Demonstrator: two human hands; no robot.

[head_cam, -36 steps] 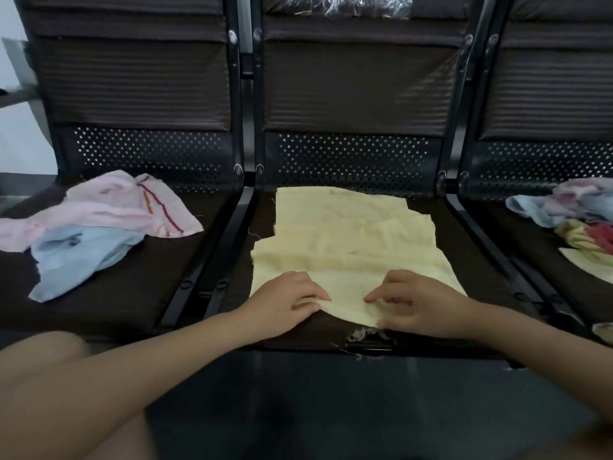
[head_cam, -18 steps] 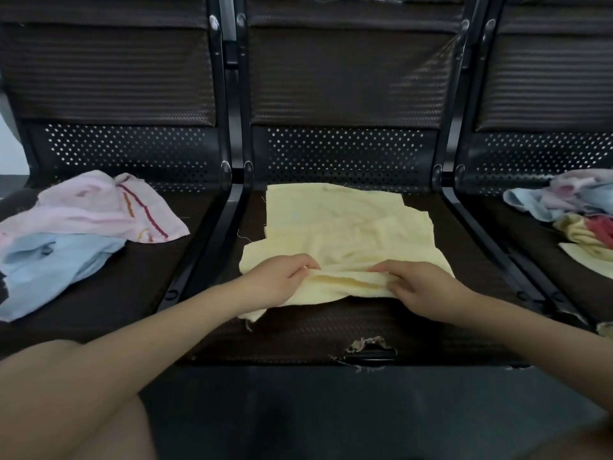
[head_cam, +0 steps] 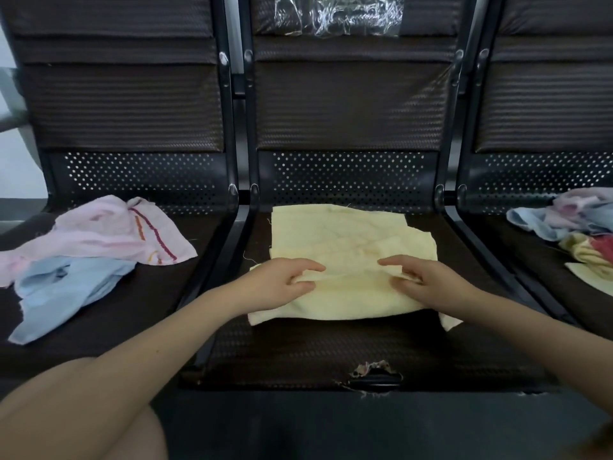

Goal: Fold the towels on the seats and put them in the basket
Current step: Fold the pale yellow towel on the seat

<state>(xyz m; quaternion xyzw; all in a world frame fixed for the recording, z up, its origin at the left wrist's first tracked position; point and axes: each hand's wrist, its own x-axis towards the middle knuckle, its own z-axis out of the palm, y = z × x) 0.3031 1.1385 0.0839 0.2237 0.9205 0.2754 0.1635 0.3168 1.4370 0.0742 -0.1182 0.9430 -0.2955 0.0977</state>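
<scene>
A pale yellow towel lies on the middle seat. Its near edge is lifted and carried toward the back, making a fold across the cloth. My left hand pinches that edge on the left between thumb and fingers. My right hand pinches the same edge on the right. On the left seat a pink towel with red and orange stripes lies crumpled over a light blue towel. No basket is in view.
On the right seat sits a pile of cloths in blue, pink, yellow and red. The middle seat's front edge has a torn spot. Clear plastic wrap clings to the middle backrest. My knee shows at the bottom left.
Both hands took hold of the yellow towel's near edge, lifted it off the seat front and moved it toward the backrest, folding the cloth over itself.
</scene>
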